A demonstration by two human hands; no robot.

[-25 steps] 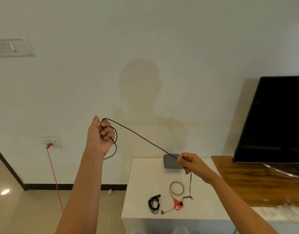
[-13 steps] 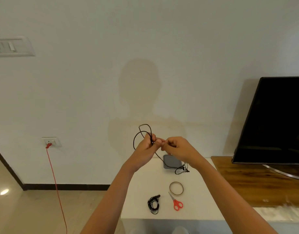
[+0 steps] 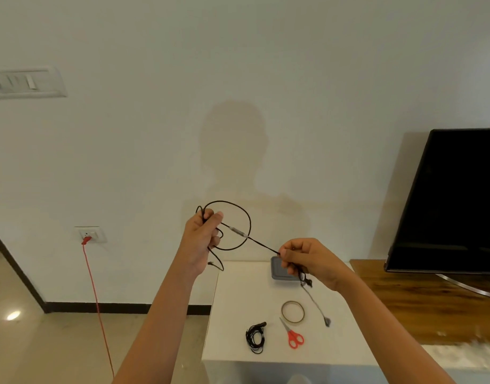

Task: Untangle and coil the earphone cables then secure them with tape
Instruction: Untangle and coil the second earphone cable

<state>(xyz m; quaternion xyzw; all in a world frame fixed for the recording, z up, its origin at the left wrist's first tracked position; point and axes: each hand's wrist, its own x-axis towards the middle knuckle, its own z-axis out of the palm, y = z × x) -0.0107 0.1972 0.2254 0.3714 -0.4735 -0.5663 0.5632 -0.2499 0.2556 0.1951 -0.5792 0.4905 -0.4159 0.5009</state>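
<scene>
Holding entry: earphone cable (image 3: 261, 244), black, raised in the air above the far left corner of the white counter (image 3: 232, 300), strung between two hands.

- Left hand (image 3: 200, 239): fingers (image 3: 216, 217) curled round gathered turns of the cable. One wide loop stood out to the right of the fist. The number of turns inside the palm could not be told. A short tail with a plug-like tip hung below the wrist.
- Right hand (image 3: 307, 259): fingers (image 3: 289, 253) pinched the cable, the rest curled in. A small dark tangle showed under the hand, too blurred to read.
- Inline remote (image 3: 236, 231): sat on the taut stretch between the hands, nearer the left.
- Earbud (image 3: 327, 321): dangled on a pale lead below the right hand, over the counter; contact with the surface could not be told. Only one bud made out.

On the counter:
- Second earphone (image 3: 255, 338), black, bundled, near the front edge.
- Scissors (image 3: 293, 335), red handles, just right of the bundle.
- Tape ring (image 3: 292, 312), lying flat, just behind the scissors.
- Grey box (image 3: 279, 270), at the back, partly covered by the right hand.

Surroundings:
- Television (image 3: 454, 200), on a wooden shelf (image 3: 432, 300), cut off by the right edge.
- Wall socket (image 3: 89, 234) with red cord (image 3: 97, 300), running out at the bottom edge.
- Switch panel (image 3: 25, 84), cut off at the left edge.
</scene>
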